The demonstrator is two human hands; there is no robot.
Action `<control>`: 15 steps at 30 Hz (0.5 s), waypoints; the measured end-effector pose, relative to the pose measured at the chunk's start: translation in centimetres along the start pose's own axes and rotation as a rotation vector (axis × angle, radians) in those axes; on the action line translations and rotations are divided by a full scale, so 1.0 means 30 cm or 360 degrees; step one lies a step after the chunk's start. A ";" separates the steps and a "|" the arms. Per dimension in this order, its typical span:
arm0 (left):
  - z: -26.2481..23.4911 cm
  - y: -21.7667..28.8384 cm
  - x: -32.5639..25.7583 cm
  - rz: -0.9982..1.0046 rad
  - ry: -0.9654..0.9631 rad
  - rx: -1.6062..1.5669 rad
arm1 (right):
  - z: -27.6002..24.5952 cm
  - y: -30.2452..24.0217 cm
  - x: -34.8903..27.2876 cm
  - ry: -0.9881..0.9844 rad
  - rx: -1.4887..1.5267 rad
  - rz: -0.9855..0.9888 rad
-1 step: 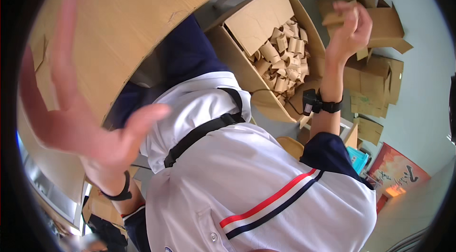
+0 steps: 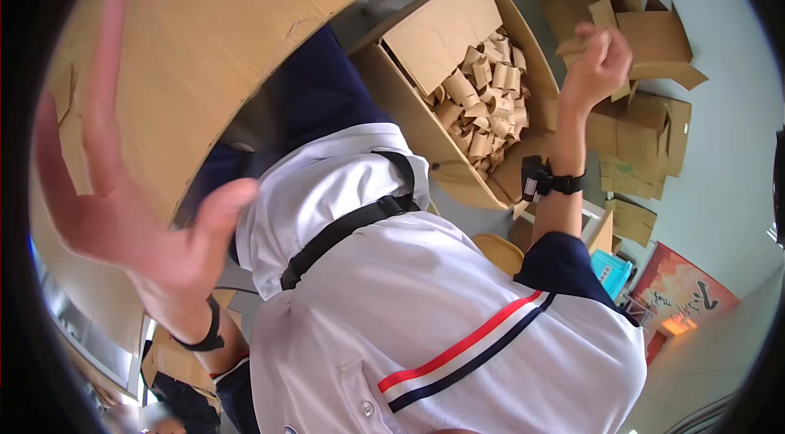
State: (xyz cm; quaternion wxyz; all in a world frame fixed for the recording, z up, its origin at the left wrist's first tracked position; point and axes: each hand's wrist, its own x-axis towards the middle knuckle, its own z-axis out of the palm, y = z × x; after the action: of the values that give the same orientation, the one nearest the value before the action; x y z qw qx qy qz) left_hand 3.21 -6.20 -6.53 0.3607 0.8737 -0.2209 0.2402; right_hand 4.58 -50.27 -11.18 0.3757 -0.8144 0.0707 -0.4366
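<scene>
Below the camera, a white shirt [image 2: 458, 303] with a red and navy stripe and a black strap [image 2: 352, 225] fills the lower middle of the view. Left hand [image 2: 135, 213]: raised close to the lens, blurred, palm open, fingers spread wide, holding nothing; a black band [image 2: 204, 336] circles its wrist. Behind it a tan board [image 2: 221, 33] spans the upper left, its surface bare and scuffed, with a torn nick near its lower edge. Right hand [image 2: 601, 66]: lifted at upper right, fingers curled around 1 small cardboard piece [image 2: 601, 17], held in the air above the floor; a black wrist device [image 2: 544, 182] sits on the forearm. Between the 2 arms, an open carton [image 2: 425, 131] rests on the grey floor [image 2: 719, 188], 1 flap [image 2: 441, 29] folded inward, the rest packed with many short cardboard rolls [image 2: 482, 107]. Flattened boxes [image 2: 646, 131] lie piled just right of the carton, behind the right hand. Lower right: a teal crate [image 2: 612, 270] and a red poster [image 2: 683, 291] on the floor. A round tan stool [image 2: 500, 252] shows beside the right sleeve.
</scene>
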 end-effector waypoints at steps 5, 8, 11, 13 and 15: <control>-0.159 -0.026 -0.020 0.0082 -0.0758 0.0671 | -0.244 0.435 -0.230 -0.0581 -0.1481 0.0442; -0.141 -0.018 -0.029 -0.0052 -0.0906 0.0702 | -0.135 0.306 -0.089 -0.0452 -0.1015 -0.0070; -0.135 0.005 -0.031 -0.0158 -0.0925 0.0595 | 0.084 0.082 0.082 -0.0666 -0.0544 -0.0379; -0.131 0.018 -0.026 -0.0217 -0.0873 0.0584 | 0.271 -0.117 0.130 -0.0813 -0.0434 -0.0781; -0.110 0.028 -0.026 -0.0306 -0.0809 0.0438 | 0.408 -0.218 0.178 -0.1059 -0.0281 -0.1485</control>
State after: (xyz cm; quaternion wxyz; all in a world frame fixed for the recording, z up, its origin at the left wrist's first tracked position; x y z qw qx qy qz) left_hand 1.26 -4.15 -4.48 0.1931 0.9634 -0.1857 0.0064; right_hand 15.79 -41.28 -7.37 0.0762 -0.8812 -0.3814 -0.2687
